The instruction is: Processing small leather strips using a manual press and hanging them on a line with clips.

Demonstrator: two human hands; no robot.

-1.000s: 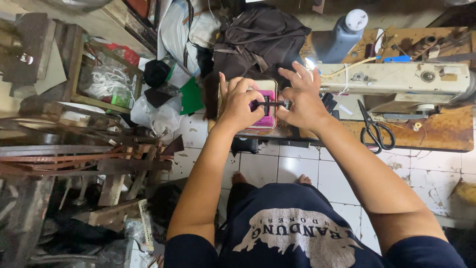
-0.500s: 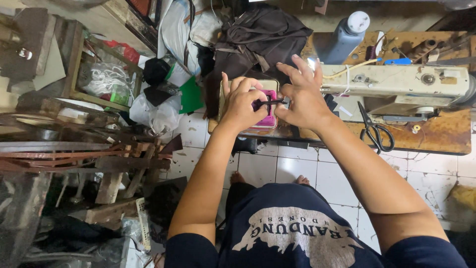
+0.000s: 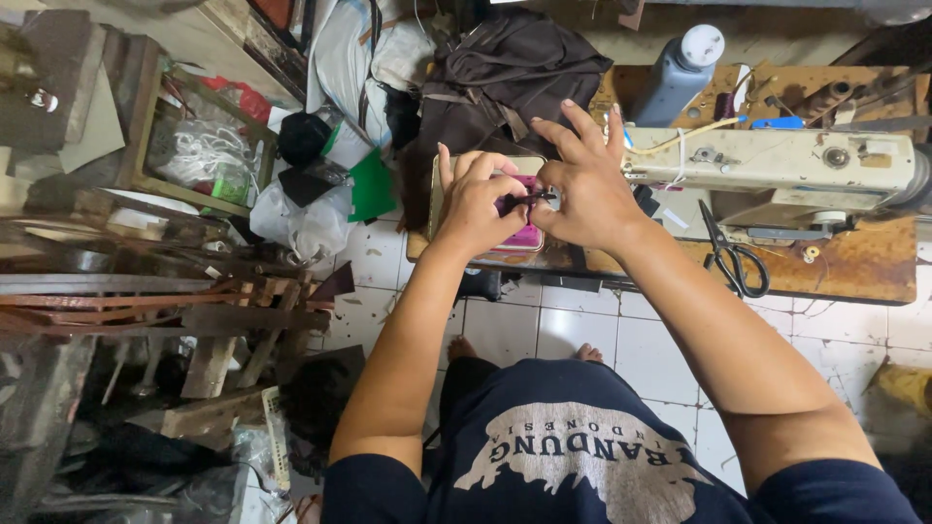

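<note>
My left hand (image 3: 478, 206) and my right hand (image 3: 581, 184) meet over the left end of a wooden sewing table (image 3: 854, 267). Both pinch a small dark strap piece (image 3: 524, 200) between thumbs and fingertips. Under the hands lies a pink flat object (image 3: 527, 238) on a pale rectangular box. A cream sewing machine (image 3: 777, 160) lies to the right of my right hand. A dark brown bag (image 3: 515, 73) is heaped just beyond the hands.
Black scissors (image 3: 735, 257) lie on the table under the machine. A grey bottle with a white cap (image 3: 680, 73) stands at the back. Wooden racks and plastic bags (image 3: 301, 218) crowd the left. White floor tiles (image 3: 544, 330) and my bare feet show below.
Both hands stay together on the small dark piece. My right fingers have spread and lifted a little. The view has shifted slightly.
</note>
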